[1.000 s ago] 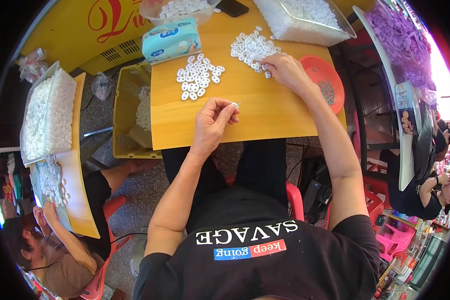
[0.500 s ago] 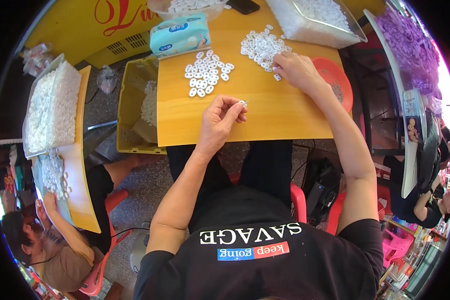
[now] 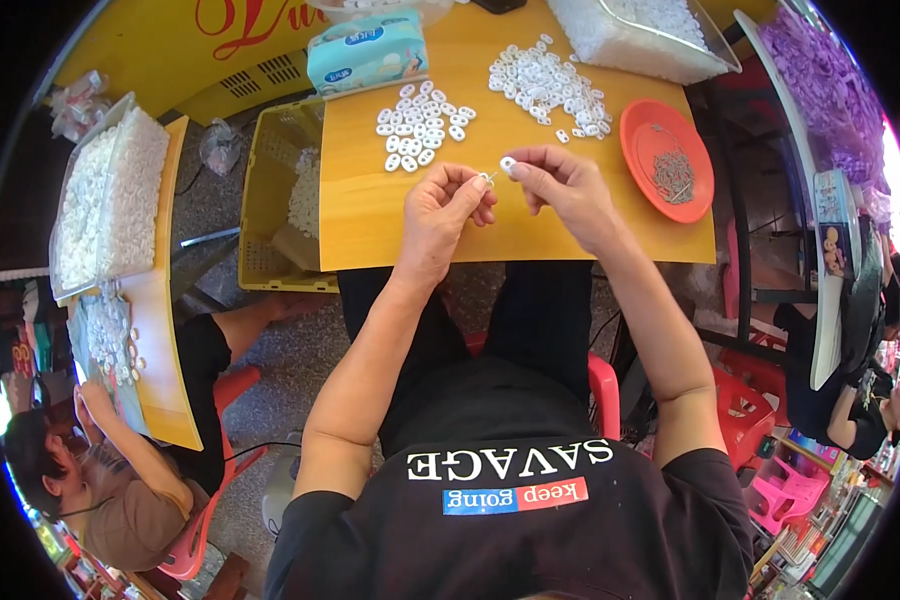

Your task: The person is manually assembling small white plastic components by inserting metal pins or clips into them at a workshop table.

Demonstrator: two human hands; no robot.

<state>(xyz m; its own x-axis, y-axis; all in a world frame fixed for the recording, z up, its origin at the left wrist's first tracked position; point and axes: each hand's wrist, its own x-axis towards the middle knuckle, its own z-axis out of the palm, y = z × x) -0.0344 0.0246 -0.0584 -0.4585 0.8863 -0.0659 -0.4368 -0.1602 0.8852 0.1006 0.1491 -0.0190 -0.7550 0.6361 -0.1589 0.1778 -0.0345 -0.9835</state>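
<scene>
Over the near half of the yellow table, my left hand pinches a small white plastic piece with a thin metal pin sticking out to the right. Close by on its right, my right hand grips a white oval piece between thumb and fingertips; the two pieces are just apart. Beyond my left hand lies a spread of white two-holed oval pieces. A denser heap of similar pieces sits farther off, beyond my right hand. Fingers partly cover both held parts.
An orange-red plate holding metal pins stands at the table's right. Behind are a tissue pack and a clear bin of white pieces. A yellow crate is left of the table; another person sits at the left.
My right hand has come from the far heap back toward my left hand, bringing a white oval piece. The plate, partly covered before, now shows fully. The view has shifted slightly.
</scene>
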